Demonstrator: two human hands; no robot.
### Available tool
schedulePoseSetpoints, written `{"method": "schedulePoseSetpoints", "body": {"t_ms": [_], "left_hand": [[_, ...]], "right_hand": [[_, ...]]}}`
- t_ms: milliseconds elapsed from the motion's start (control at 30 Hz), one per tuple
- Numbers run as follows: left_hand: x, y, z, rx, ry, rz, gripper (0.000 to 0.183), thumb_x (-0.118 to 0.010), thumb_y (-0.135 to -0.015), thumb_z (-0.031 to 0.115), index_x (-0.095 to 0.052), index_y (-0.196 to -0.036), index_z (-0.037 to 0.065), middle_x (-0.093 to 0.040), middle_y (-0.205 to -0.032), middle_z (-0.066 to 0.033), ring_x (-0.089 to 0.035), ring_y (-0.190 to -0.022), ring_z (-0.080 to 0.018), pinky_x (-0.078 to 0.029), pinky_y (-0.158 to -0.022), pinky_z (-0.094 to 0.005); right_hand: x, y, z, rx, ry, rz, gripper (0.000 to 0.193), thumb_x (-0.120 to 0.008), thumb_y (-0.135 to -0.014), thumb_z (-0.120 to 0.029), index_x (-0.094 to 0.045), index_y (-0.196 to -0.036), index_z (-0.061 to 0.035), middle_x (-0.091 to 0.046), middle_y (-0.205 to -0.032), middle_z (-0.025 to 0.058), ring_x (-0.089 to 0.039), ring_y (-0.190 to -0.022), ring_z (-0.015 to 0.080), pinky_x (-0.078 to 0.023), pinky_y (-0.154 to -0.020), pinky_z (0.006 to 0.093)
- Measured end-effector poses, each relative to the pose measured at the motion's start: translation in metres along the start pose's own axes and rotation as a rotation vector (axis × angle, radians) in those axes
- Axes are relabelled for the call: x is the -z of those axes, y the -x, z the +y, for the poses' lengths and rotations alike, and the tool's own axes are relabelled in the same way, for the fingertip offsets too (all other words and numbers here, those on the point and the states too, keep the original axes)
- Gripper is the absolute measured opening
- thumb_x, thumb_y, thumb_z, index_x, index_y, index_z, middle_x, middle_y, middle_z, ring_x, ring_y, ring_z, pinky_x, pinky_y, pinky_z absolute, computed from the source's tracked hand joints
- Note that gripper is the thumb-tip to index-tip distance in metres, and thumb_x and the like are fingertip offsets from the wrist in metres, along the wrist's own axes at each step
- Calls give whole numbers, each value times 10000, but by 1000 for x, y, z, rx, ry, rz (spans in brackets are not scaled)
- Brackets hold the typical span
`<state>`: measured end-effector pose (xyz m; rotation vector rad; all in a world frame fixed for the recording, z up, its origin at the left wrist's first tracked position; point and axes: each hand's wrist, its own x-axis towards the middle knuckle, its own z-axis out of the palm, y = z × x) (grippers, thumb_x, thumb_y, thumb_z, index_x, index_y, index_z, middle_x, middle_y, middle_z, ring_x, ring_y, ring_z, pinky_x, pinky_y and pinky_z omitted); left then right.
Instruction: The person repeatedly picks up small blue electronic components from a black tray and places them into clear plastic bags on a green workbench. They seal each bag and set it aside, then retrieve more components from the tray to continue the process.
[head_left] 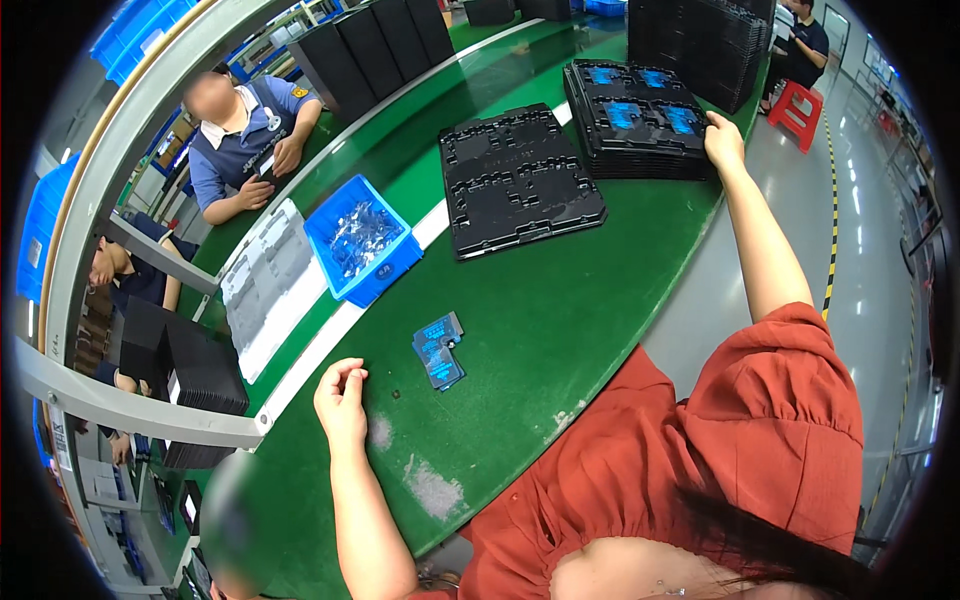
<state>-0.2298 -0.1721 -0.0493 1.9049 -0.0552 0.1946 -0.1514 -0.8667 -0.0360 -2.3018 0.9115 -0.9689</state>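
Observation:
My right hand (724, 143) reaches far out and grips the right edge of the top black plastic tray (640, 135) on a stack. Several flat parts with blue faces (628, 116) lie in that tray's pockets. Beside the table's left side, my left hand (343, 395) rests with fingers curled in; nothing shows in it. Just right of it lies an irregular flat part, or a small pile of them, in black and blue (437, 350). A tiny dark bit (396, 394) sits on the green table between them.
Left of the stack lies another black tray (520, 180) with bare pockets. A blue bin (375, 280) holds clear, shiny pieces, beside a white moulded tray (270, 290). Tall black stacks (690, 50) stand behind. A grey metal frame (150, 400) crosses the left; co-workers sit beyond it.

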Motion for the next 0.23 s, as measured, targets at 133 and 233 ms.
{"method": "schedulePoseSetpoints", "body": {"t_ms": [133,233], "left_hand": [[1,0,2,-16,-28,-2,124,-559,-871,5,-641,-963,6,-629,-884,-34,-590,-799,-100,-465,-746,-225],[1,0,4,-22,-66,-5,125,-561,-874,13,-644,-967,16,-633,-894,-40,-595,-803,-111,-471,-760,-238]], "right_hand": [[0,17,-45,63,205,-71,483,-408,-800,-170,-567,-1252,-111,-512,-1312,156,-475,-1224,326,-341,-1060,396],[0,13,-39,5,146,-124,495,-417,-802,-174,-546,-1276,-113,-525,-1295,164,-477,-1226,316,-338,-1063,379]]}}
